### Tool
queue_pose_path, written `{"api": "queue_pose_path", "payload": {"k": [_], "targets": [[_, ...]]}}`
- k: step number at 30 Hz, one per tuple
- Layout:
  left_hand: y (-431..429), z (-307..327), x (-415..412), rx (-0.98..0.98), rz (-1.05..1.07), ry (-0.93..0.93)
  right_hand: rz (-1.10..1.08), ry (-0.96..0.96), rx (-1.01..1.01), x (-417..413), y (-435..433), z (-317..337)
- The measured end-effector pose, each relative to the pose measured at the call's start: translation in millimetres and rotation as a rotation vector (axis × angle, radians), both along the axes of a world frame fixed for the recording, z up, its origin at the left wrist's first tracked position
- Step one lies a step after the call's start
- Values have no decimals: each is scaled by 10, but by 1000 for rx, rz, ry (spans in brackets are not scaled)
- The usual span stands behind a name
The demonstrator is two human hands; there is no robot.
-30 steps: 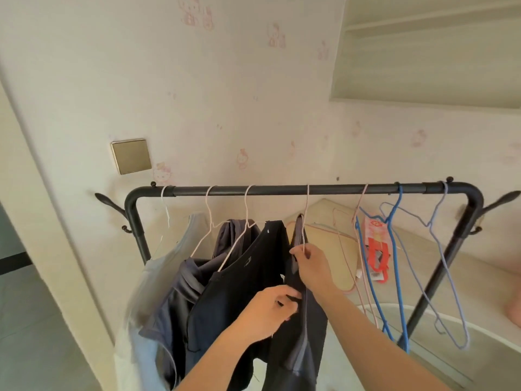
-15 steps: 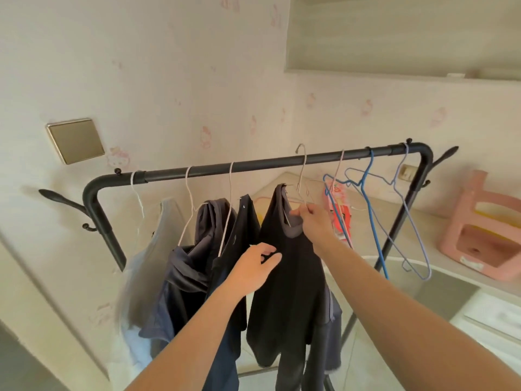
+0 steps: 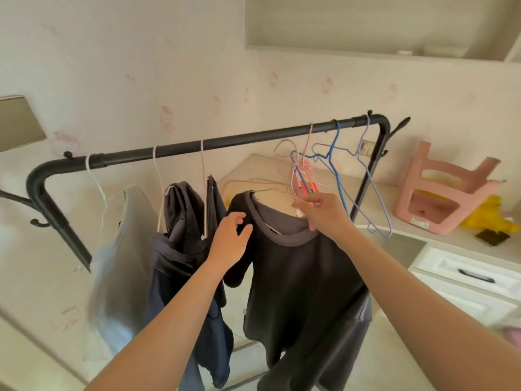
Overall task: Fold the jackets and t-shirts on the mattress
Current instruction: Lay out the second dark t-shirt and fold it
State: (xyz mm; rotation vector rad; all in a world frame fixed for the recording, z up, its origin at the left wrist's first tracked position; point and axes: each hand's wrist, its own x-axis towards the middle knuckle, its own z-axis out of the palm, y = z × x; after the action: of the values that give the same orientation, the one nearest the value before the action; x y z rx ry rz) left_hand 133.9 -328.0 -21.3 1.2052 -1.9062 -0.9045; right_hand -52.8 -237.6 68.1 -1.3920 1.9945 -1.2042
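The black garment rack [image 3: 214, 143] stands beyond both hands, its top rail running above them, with three garments hung on it to the left of the left hand [image 3: 229, 241]. The dark t-shirt [image 3: 304, 283] is carried clear of that rail on a pale wire hanger [image 3: 262, 190], and it drapes below and between the two hands; no mattress is seen here. The hanger's wire is pinched by the right hand [image 3: 324, 214] just above the shirt's grey collar, thumb and fingertips closed on it. The left hand is loosely spread, its fingertips touching the shirt's left shoulder without a firm grip, as far as can be judged.

The step in hand is judged to be taking the shirt away from the rack for folding. It is best done if the hanger is held level by the right hand, so that the shirt is not slid off one end. The shoulder should be steadied by the left hand, and the hem kept away from the blue hangers [image 3: 335, 162] beyond the right hand, where snagging could be expected
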Motion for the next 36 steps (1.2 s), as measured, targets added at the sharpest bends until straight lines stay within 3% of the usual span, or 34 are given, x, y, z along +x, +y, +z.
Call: {"api": "queue_pose_path", "payload": {"k": [5,9,15,19,24,36], "targets": [[41,-121,-178,-69,-28,61,-28,73,176,-145,289,-204],[87,-333,-281,-118,-151,-153,-80,58,134,-234,506,-403],[216,-535,-423,-130,-231,-337,-98,316,203,-510,813,-408],[380,-512,-528,1,-370,-142,-126,304,199,-772,985,-433],[685,-221,-770,27,-404,128,-81,204,122,-1081,1186,-405],[633,-12,-814,-124,-122,17,-92,6,71,-1380,1293,-607]]}}
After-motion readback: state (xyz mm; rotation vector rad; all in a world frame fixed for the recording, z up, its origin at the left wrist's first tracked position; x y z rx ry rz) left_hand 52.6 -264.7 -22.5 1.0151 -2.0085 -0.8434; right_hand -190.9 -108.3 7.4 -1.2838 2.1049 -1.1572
